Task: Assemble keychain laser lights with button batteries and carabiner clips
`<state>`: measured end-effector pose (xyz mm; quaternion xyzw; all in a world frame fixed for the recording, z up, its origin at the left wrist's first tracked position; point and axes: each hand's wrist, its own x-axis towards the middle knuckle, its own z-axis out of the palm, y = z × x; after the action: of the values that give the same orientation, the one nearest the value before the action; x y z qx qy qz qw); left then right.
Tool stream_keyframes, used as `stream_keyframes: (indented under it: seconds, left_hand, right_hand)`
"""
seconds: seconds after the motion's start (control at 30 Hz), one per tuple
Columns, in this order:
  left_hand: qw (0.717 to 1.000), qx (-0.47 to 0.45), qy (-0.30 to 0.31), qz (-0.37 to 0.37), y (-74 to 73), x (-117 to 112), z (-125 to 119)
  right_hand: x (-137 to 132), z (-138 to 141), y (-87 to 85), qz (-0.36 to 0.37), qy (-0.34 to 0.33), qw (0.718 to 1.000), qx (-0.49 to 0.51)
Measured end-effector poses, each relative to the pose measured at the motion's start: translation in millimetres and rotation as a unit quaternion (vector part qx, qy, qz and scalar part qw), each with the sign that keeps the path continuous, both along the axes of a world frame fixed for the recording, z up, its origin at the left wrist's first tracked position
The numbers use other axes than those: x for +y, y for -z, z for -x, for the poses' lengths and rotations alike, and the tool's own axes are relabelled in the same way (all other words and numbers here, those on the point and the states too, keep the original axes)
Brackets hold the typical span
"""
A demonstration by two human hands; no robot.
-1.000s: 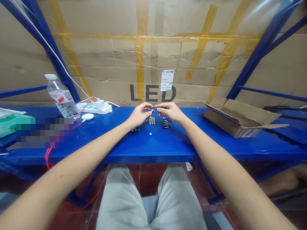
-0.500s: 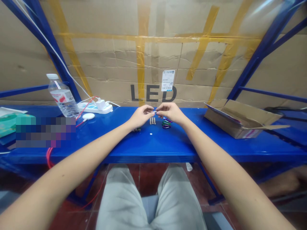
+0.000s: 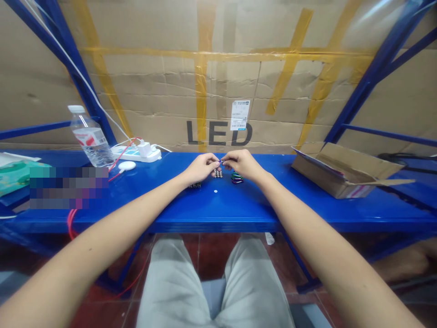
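Above the blue table [image 3: 191, 214], my left hand [image 3: 204, 167] and my right hand [image 3: 241, 163] meet fingertip to fingertip. Both are closed in a pinch on a small purplish piece [image 3: 221, 161], too small and too covered by fingers to name. Just below the fingers lie small metallic pieces [image 3: 218, 173] in neat rows, partly hidden by my left hand. More dark metallic pieces [image 3: 195, 185] show beside my left wrist. Under my right hand is a little pile of shiny green and purple loops that look like carabiners [image 3: 237, 178].
An open cardboard box [image 3: 348, 175] stands on the right. To the left are a water bottle [image 3: 91, 139], a white power strip [image 3: 150, 155], a round white object [image 3: 127, 166] with a red cable, and a green packet [image 3: 15, 175]. Large taped cardboard [image 3: 157, 100] backs the table.
My hands stay together over the same spot, with the fingers slightly shifted. The left fingers now reach a bit lower over the metallic rows. The pinched piece shows purplish instead of silvery.
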<state>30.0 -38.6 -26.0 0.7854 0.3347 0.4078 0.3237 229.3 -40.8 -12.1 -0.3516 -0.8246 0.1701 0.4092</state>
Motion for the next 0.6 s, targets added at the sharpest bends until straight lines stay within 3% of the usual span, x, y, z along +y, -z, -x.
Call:
stream_keyframes:
  seconds: [0.13,0.27,0.43,0.6]
  left_hand:
    - [1.000,-0.008,0.013,-0.005,0.1,-2.1,1.0]
    - [0.996,0.015,0.021,-0.086,-1.1,-3.4,4.1]
    - [0.980,0.091,-0.014,-0.176,-5.7,-9.6,5.3]
    - [0.974,0.119,-0.030,-0.193,-6.9,-11.7,4.5]
  right_hand:
    - [-2.7,-1.2,-3.0,-0.029,0.001,0.999,-0.042]
    - [-6.0,-1.9,-4.0,-0.017,-0.013,0.996,-0.081]
    - [-9.5,-2.5,-4.9,0.011,-0.020,0.994,-0.103]
    - [-8.8,-3.2,-4.9,-0.006,-0.004,0.993,-0.115]
